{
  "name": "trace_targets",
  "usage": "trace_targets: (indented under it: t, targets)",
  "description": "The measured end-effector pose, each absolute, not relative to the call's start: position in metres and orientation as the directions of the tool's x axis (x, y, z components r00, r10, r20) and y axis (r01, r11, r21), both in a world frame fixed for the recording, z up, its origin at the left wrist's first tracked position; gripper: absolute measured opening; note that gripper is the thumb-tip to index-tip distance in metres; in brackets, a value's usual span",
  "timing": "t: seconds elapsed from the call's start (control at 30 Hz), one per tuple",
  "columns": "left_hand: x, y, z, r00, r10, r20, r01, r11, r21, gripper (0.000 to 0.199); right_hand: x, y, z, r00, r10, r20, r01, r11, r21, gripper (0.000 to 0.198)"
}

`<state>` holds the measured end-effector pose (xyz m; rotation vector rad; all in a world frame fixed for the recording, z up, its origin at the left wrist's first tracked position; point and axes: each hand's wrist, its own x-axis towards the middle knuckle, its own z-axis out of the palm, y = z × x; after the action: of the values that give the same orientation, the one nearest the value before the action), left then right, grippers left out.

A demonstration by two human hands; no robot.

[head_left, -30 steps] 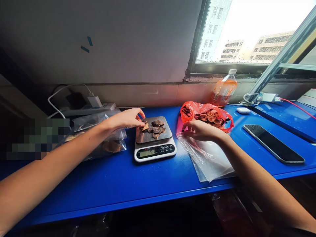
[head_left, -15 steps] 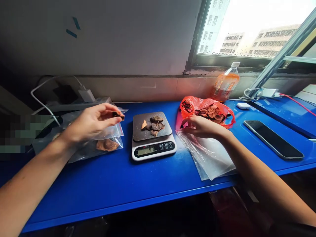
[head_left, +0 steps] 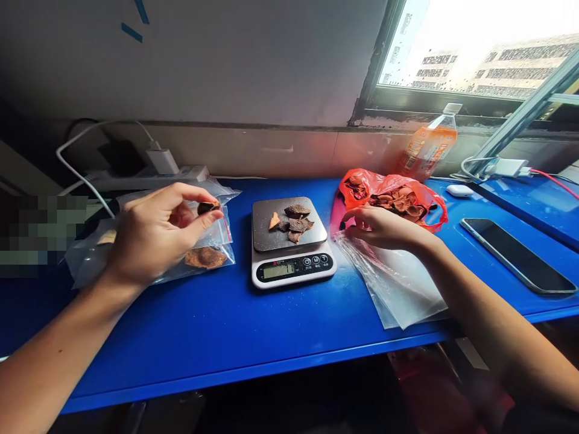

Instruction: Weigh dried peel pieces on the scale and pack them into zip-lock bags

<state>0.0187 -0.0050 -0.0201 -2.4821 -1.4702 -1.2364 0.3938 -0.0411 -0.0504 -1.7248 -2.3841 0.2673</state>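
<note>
My left hand (head_left: 154,232) pinches a dark brown piece of dried peel (head_left: 206,208) between thumb and fingers. It hovers over clear zip bags (head_left: 228,254) that hold brown dried pieces. Right of it stands a white kitchen scale (head_left: 259,278) with several dried peel pieces (head_left: 299,225) on its plate; its display digits are too blurred to read. My right hand (head_left: 384,226) rests by the red plastic bag (head_left: 438,224) of dried slices, above flat clear bags (head_left: 402,295). Its fingers are curled, with a small dark thing (head_left: 342,225) at the tips that I cannot make out.
A smartphone (head_left: 515,256) and a white earbud case (head_left: 459,191) lie on the right of the blue table (head_left: 217,337). Behind the red bag leans an orange drink bottle (head_left: 429,144). A power strip with a white charger (head_left: 163,160) sits at the back left.
My left hand has turned a little, still pinching the dried peel piece. My right hand stays beside the red bag. The whole view has shifted slightly.
</note>
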Motion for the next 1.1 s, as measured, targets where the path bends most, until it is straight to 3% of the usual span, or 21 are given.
trace_targets:
  t: [0.1, 0.3, 0.43, 0.57, 0.7, 0.9, 1.1]
  targets:
    - [0.02, -0.011, -0.02, 0.333, 0.704, 0.628, 0.737, -0.61, 0.292, 0.02, 0.394, -0.041, -0.051, -0.308, 0.95, 0.047, 0.915, 0.309, -0.257, 0.019]
    - [0.029, -0.012, -0.023, 0.448, 0.636, 0.629, 0.585, -0.74, 0.332, 0.019, 0.393, -0.043, -0.051, -0.334, 0.939, 0.078, 0.902, 0.343, -0.262, 0.019]
    - [0.03, -0.013, -0.027, 0.42, 0.617, 0.665, 0.559, -0.754, 0.346, 0.026, 0.392, -0.042, -0.049, -0.354, 0.932, 0.082, 0.897, 0.363, -0.251, 0.017]
    - [0.033, -0.012, -0.025, 0.339, 0.709, 0.619, 0.626, -0.661, 0.414, 0.032, 0.394, -0.042, -0.05, -0.331, 0.941, 0.066, 0.915, 0.338, -0.222, 0.02]
    - [0.042, 0.0, -0.017, 0.247, 0.844, 0.477, 0.696, -0.497, 0.519, 0.039, 0.396, -0.042, -0.053, -0.355, 0.93, 0.09, 0.909, 0.366, -0.197, 0.022]
    - [0.065, 0.028, -0.01, 0.284, 0.917, 0.279, 0.561, -0.395, 0.727, 0.041, 0.395, -0.04, -0.05, -0.384, 0.92, 0.078, 0.893, 0.391, -0.222, 0.018]
    - [0.08, 0.047, -0.002, 0.328, 0.942, 0.064, 0.636, -0.271, 0.723, 0.038, 0.397, -0.039, -0.052, -0.391, 0.914, 0.107, 0.883, 0.405, -0.237, 0.021]
